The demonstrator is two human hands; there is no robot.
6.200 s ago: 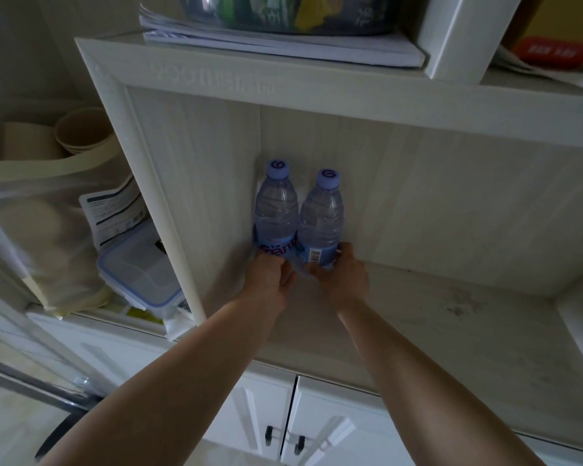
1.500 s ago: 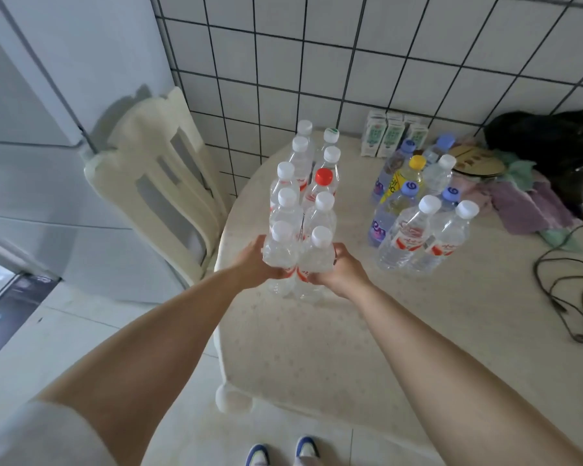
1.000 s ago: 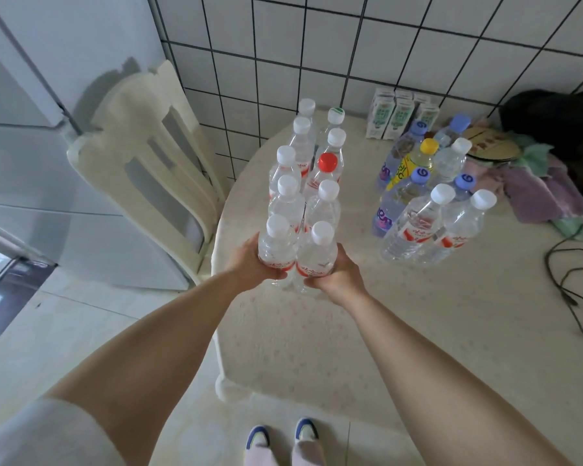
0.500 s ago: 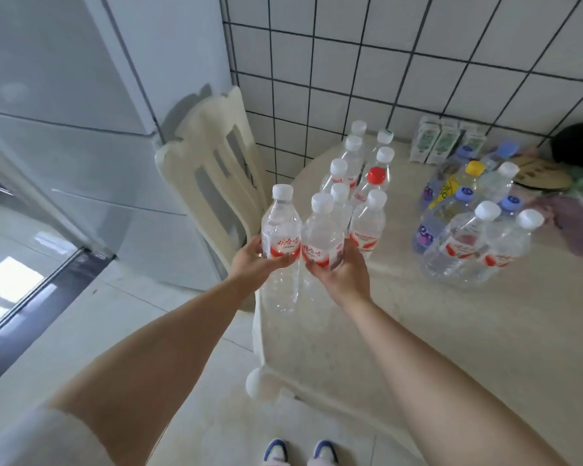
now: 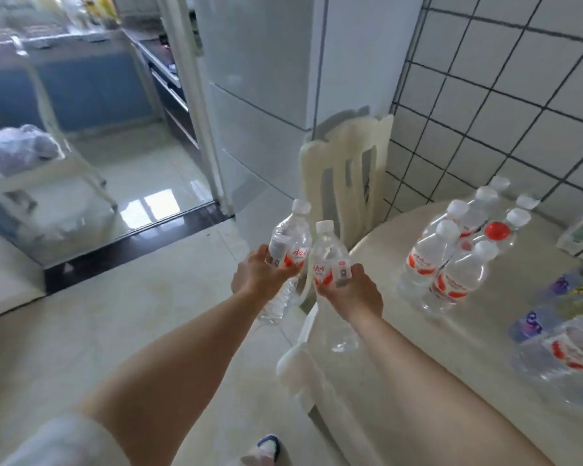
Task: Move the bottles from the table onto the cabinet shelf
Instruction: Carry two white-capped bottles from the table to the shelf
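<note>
While clear of table (image 5: 418,348), left hand (image 5: 254,275) grips water bottle (image 5: 288,247) at label; right hand (image 5: 349,295) grips second water bottle (image 5: 329,260) likewise. Thin plastic, probably light, slippery; mid-body hold looks sound.

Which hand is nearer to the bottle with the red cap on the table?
The right hand. It holds a bottle just left of the table edge, nearer the red-capped bottle. The left hand holds another bottle farther left, over the floor.

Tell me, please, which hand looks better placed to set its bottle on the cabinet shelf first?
Probably the left hand: its bottle is already off the table edge, while the right hand holds its bottle beside that edge. The cabinet is out of view.
</note>
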